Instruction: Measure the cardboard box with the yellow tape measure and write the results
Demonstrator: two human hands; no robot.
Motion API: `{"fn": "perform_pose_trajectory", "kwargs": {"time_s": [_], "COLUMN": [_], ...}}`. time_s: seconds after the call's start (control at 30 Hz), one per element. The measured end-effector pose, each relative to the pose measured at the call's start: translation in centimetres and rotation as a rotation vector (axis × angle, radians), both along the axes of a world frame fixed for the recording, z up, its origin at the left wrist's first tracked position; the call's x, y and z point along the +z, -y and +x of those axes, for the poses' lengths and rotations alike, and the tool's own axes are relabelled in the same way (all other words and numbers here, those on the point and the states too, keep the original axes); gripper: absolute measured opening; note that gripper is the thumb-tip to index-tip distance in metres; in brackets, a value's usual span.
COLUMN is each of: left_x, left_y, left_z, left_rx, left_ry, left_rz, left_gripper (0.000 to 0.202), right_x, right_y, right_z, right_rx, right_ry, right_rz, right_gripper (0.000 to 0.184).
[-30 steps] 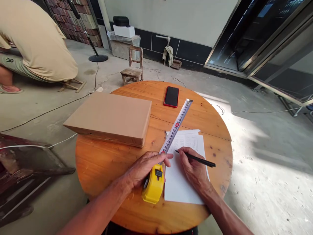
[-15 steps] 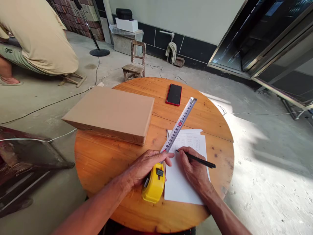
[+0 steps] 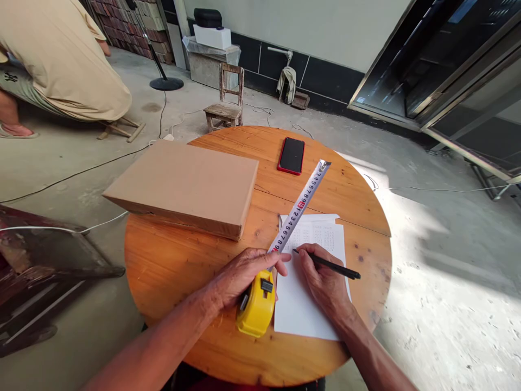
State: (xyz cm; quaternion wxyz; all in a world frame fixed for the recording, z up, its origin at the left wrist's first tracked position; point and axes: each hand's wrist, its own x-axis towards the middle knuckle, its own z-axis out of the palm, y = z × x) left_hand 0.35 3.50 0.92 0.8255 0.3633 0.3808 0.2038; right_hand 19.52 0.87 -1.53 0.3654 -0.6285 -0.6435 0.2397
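My left hand [image 3: 248,271] is closed around a yellow tape measure [image 3: 256,309], thumb across the base of its blade. The metal blade sticks out toward the upper right, over the edge of the paper and the wooden table. In my right hand [image 3: 325,279] is a black pen [image 3: 336,266], its tip at the white paper [image 3: 303,309]. Rows of small writing cover the upper part of the sheet. That hand rests on the paper. To the left of the blade lies a closed brown cardboard box [image 3: 187,182].
The round wooden table [image 3: 171,277] carries everything. A red-edged black phone [image 3: 291,156] lies near its far edge. Beyond are a small wooden chair [image 3: 223,111] and a black stand [image 3: 166,83]. A person in a tan shirt [image 3: 65,60] crouches at left. Cables [image 3: 77,176] cross the floor.
Almost nothing differs: the view has shifted very slightly. Both hands, the tape measure and the pen keep their places over the paper.
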Motion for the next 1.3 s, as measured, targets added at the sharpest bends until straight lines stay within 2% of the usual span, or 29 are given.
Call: {"fn": "perform_pose_trajectory", "kwargs": {"time_s": [0.3,0.53,0.7,0.93,1.17,1.3], "left_x": [0.31,0.06,0.04,0.36,0.39,0.30], "left_y": [0.01,0.07,0.07,0.06,0.06,0.04], "left_z": [-0.01,0.05,0.06,0.27,0.17,0.17], "left_rx": [-0.008,0.010,0.003,0.019,0.006,0.016], "left_ry": [-0.010,-0.011,-0.005,-0.002,-0.006,-0.003], "left_rz": [0.022,0.024,0.054,-0.007,0.032,-0.004], "left_gripper": [0.039,0.037,0.036,0.035,0.037,0.035], "right_x": [-0.06,-0.41,-0.58,-0.46,-0.20,-0.25], "right_y": [0.12,0.31,0.30,0.17,0.09,0.21], "right_z": [0.08,0.32,0.24,0.23,0.15,0.27], "right_rx": [-0.016,-0.100,-0.089,-0.070,-0.051,-0.076], "right_ry": [-0.045,-0.142,-0.140,-0.129,-0.081,-0.116], "right_rz": [-0.018,-0.037,-0.037,-0.041,-0.034,-0.035], "right_gripper": [0.016,0.017,0.016,0.016,0.017,0.018]}}
